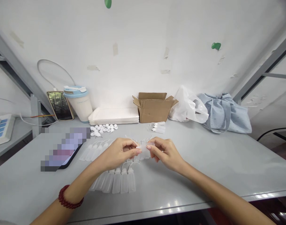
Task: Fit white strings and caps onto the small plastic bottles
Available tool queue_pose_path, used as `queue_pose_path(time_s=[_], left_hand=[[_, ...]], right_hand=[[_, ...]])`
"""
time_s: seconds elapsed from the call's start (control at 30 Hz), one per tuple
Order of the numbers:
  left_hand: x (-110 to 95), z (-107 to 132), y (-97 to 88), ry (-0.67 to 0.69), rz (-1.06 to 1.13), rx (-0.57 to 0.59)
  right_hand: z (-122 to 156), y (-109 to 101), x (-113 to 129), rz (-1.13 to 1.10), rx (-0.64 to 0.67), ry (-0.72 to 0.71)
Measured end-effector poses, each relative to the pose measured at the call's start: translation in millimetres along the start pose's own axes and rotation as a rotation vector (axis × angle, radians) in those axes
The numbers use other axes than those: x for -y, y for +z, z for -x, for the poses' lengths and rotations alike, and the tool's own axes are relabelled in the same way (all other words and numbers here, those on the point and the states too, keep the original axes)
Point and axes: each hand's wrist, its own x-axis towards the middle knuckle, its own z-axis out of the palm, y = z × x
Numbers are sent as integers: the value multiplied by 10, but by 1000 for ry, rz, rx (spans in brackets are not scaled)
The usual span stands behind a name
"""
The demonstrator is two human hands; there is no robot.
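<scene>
Between both hands, above the middle of the table, is a small translucent plastic bottle (144,147). My left hand (123,151), with a red bracelet on its wrist, pinches the bottle's left end between thumb and fingers. The other end is gripped by the thumb and fingers of my right hand (165,152). Fingers hide part of the bottle, and its cap cannot be made out. Below my hands lies a row of similar bottles (117,182) with thin strap-like tails at their tops. Another row of bottles (91,152) runs behind my left hand, partly covered by it.
White caps (103,128) lie loose farther back, near stacked white trays (114,116). A few bottles (157,127) rest before an open cardboard box (152,111). A plastic bag (187,106) and blue cloth bag (237,117) stand right; a phone (68,148) and cup (79,104) left.
</scene>
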Motion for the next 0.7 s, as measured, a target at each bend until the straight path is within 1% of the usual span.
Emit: queue_pose_path(time_s=[0.13, 0.2, 0.27, 0.33, 0.43, 0.5, 0.53, 0.57, 0.63, 0.7], left_hand=[[1, 4, 28, 53, -59, -71], [9, 1, 36, 36, -64, -103], [15, -3, 38, 14, -59, -129], [16, -5, 35, 2, -59, -129], [4, -4, 24, -10, -49, -109], [-10, 0, 12, -11, -31, -61], [-16, 2, 6, -8, -24, -18], [-21, 4, -1, -7, -23, 32], [-22, 6, -11, -6, -29, 108], [-12, 8, -19, -5, -30, 130]], right_hand=[[-3, -3, 17, -34, 13, 54], [-11, -8, 20, -35, 10, 56], [-20, -14, 10, -4, 0, 21], [-27, -19, -14, 87, -31, -76], [-30, -18, -65, 283, -101, -328], [-27, -12, -97, 380, -141, -486], [-23, -9, -109, 416, -154, -540], [-19, -6, -119, 444, -161, -574], [-11, -2, -133, 478, -150, -593], [-4, -2, -141, 494, -119, -574]])
